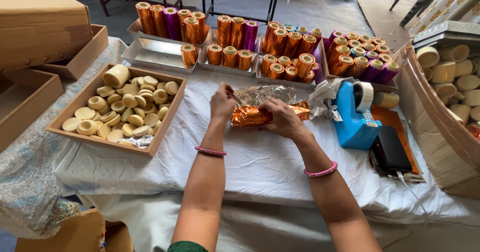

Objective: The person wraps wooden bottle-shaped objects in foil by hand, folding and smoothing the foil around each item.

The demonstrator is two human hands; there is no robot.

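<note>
My left hand [223,102] and my right hand [282,118] both rest on an orange foil-wrapped cylinder [252,116] lying sideways on the white cloth [260,167]. The left hand pinches the foil at the cylinder's left end with fingers raised. The right hand presses over its right half. A crumpled sheet of silver foil [260,94] lies just behind the cylinder. Each wrist wears a pink bangle.
A wooden tray [165,127] of cream round caps sits at left. Metal trays [150,57] at the back hold orange and purple wrapped cylinders. A blue tape dispenser [352,117] and a black pouch [390,154] stand at right, beside a bin of bare cream tubes [450,77]. Cardboard boxes [40,22] fill the far left.
</note>
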